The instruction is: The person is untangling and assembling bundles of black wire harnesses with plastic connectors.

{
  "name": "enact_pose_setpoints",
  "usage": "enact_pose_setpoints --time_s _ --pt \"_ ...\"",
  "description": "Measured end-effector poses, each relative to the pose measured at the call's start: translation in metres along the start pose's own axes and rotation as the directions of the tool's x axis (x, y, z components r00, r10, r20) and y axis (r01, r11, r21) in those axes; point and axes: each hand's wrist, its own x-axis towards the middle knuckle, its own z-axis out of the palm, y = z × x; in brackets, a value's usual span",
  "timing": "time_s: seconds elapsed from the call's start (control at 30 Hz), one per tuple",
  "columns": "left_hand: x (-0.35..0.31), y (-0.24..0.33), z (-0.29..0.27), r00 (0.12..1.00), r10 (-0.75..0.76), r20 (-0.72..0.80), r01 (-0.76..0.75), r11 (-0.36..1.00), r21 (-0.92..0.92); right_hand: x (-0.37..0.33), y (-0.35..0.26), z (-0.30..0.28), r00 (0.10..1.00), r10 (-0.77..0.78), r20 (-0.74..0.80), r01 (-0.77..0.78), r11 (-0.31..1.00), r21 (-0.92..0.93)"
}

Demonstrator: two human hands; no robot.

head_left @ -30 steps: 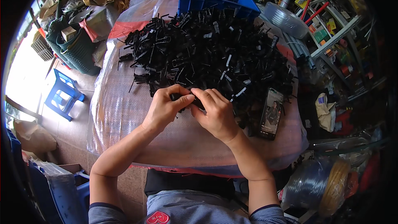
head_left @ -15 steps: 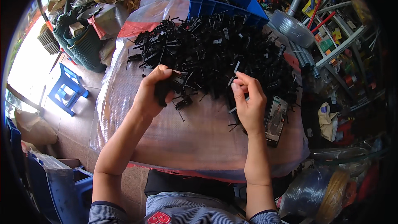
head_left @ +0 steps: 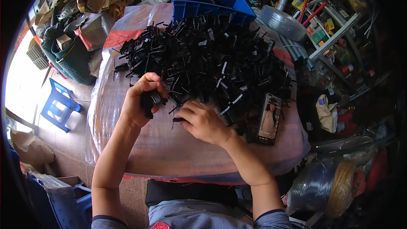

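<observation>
Black plastic pieces lie in a broad heap on the woven plastic sheet, below the blue crate as seen in the head view. The left hand is curled round a black clump, thumb and forefinger bent over its upper side, just off the heap's near left edge. It has hold of the same dark clump half a second ago. The right hand has changed more: then it is well apart, near the white strips on the right side; now it has swung left, close beside the other hand. Its fingers are bent nearly closed, tips against a small black piece at the heap's near edge; whether they grip it I cannot tell. One second ago the two hands meet at their fingertips. The phone lies right of the heap, its screen showing a different picture.
</observation>
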Motion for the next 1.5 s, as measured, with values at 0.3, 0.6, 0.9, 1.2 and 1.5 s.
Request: enact_pose_setpoints --time_s 0.3,0.6,0.9,1.2,1.5 --pt "-0.016 -0.029 0.029 0.946 -0.316 0.068 0.299 0.936 0.184 0.001 -0.007 -0.03 0.903 0.104 -0.418 0.089 0.904 0.419" --pt "-0.013 -0.035 0.02 0.913 -0.367 0.181 0.351 0.93 0.112 0.001 -0.009 -0.026 0.874 0.17 -0.456 0.063 0.89 0.452" --pt "-0.015 -0.022 0.03 0.99 -0.143 -0.004 0.129 0.88 0.457 0.001 -0.009 -0.045 0.876 0.424 -0.229 -0.105 0.631 0.769" --pt "-0.018 -0.02 0.04 0.979 -0.204 -0.022 0.149 0.633 0.76 -0.002 0.002 -0.049 0.935 0.262 -0.237 -0.101 0.841 0.531" --pt "-0.022 -0.034 0.037 0.994 -0.057 -0.088 0.1 0.764 0.638 0.0 -0.01 -0.028 0.807 0.49 -0.329 -0.074 0.637 0.767"
